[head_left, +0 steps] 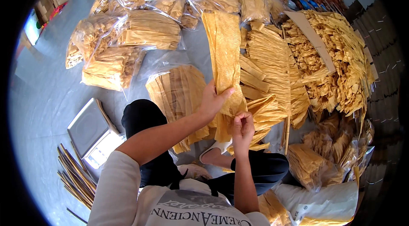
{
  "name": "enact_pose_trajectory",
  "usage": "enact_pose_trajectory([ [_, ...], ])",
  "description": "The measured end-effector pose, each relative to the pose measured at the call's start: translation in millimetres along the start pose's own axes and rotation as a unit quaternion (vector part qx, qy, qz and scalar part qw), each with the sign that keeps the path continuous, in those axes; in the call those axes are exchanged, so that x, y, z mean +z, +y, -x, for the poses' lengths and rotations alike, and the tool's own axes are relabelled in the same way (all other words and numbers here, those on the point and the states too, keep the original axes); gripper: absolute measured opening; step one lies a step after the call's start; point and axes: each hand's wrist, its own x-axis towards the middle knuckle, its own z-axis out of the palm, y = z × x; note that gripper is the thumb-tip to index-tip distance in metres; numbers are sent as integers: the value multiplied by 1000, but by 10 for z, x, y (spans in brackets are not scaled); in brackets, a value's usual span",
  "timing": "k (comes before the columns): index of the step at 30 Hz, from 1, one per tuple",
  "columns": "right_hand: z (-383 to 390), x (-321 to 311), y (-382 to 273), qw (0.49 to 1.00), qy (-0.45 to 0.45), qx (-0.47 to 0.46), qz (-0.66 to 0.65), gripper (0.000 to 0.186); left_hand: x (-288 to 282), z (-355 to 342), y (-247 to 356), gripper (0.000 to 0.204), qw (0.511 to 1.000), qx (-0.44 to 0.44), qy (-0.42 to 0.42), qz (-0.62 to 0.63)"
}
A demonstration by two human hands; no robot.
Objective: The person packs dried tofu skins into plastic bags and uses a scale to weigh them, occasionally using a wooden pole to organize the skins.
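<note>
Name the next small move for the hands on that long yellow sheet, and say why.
Probably lower the sheet into the open clear bag of sheets just left of it: the left hand grips its edge, the right hand pinches its bottom, and it hangs free.

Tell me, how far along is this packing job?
Done: several filled clear bags lie on the floor. In hand: the left hand and right hand hold a long yellow dried sheet. Left: big loose piles wait unbagged; the scale sits empty.
</note>
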Motion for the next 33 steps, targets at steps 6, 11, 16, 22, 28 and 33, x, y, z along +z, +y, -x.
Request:
enact_pose_trajectory([
  [6, 121, -57, 47, 950, 27, 93, -298, 4, -8, -31, 14, 31, 1000, -21, 0, 6],
  [11, 219, -148, -75, 947, 47, 76, -309, 5, 22, -82, -25, 30, 999, -10, 44, 24],
  [16, 286, -314, -185, 965, -41, 87, -244, 9, -66, -195, 20, 33, 997, 7, 67, 38],
  [22, 369, -442, -321, 907, -384, 171, -20, 4, -101, -174, 47, 33, 997, -7, 70, 34],
  [28, 340, -502, -124, 982, -111, 122, -97, 16, -93, -95, -28, 34, 998, -56, 5, 3],
  [33, 137, -610, -18, 987, -25, 108, -116, 50, -17, 155, -48, 44, 972, -192, -134, 9],
])
